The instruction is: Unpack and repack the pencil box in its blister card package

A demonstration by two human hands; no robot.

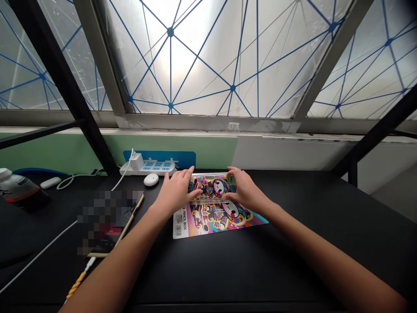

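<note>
Two hands are at work on the black tabletop: the left hand and right hand have their fingers clasping opposite ends of one cartoon-printed pencil box. It is sitting at the far edge of one glossy card reading "PENCIL BOX". One white mouse and one white power strip are lying beyond.
</note>
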